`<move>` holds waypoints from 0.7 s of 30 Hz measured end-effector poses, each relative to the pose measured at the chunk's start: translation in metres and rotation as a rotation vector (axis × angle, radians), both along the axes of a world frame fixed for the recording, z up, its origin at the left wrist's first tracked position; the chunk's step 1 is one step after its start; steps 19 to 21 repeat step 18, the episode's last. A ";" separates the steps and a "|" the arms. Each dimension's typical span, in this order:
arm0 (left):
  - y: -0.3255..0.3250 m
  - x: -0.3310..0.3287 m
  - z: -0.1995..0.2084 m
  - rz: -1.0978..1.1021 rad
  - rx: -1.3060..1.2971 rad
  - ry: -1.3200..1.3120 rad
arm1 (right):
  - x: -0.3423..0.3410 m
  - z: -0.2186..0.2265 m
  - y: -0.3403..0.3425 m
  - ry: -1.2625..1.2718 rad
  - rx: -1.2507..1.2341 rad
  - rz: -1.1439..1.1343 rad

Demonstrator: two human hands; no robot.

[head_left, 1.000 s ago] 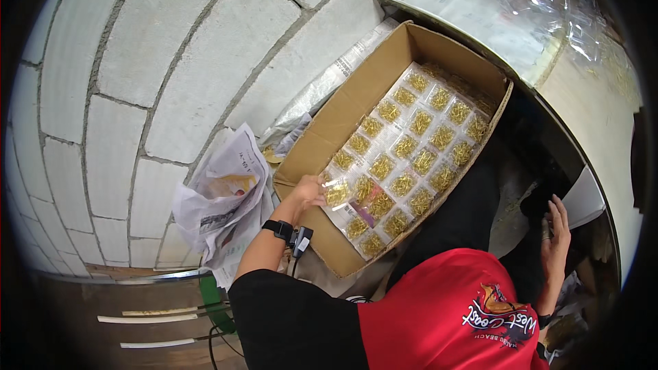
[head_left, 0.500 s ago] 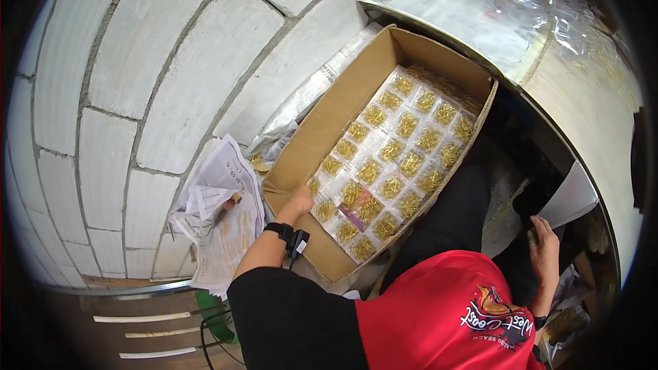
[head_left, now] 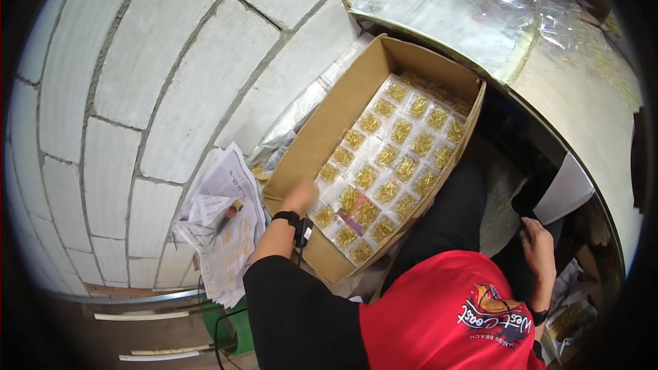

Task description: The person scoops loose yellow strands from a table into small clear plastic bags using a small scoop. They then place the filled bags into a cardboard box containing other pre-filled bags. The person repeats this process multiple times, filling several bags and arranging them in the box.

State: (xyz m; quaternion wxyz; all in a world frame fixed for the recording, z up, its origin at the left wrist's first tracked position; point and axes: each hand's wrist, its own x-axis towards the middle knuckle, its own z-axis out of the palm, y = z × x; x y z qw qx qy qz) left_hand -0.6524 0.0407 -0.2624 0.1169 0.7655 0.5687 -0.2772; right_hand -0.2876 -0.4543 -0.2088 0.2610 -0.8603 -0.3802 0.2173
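Observation:
A cardboard box holds rows of small clear plastic bags filled with thin gold-coloured pieces. My left hand reaches over the box's near left corner, beside the bags there. Motion blurs its fingers, so whether it grips anything does not show. A purple-pink strip lies among the bags just right of that hand. Over by my knee, my right hand hangs with loosely bent fingers and nothing visible in them. Close above it is a white sheet.
Crumpled printed papers lie left of the box, against a pale block wall. A work surface at the right bears a heap of clear plastic bags. Something green stands at the lower left.
My left hand has shifted slightly over the box corner and is now blurred. My right hand has moved down a little, its fingers more bent. The view has turned slightly.

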 end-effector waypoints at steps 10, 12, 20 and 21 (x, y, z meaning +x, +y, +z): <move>-0.002 -0.002 -0.020 -0.083 -0.081 0.072 | -0.001 -0.014 -0.007 -0.002 -0.057 0.010; 0.000 -0.004 -0.018 -0.108 -0.070 0.077 | -0.002 -0.016 -0.005 -0.007 -0.043 0.030; 0.027 0.056 -0.034 -0.330 -0.006 0.001 | -0.002 -0.012 -0.020 -0.012 0.003 -0.018; 0.027 0.056 -0.034 -0.330 -0.006 0.001 | -0.002 -0.012 -0.020 -0.012 0.003 -0.018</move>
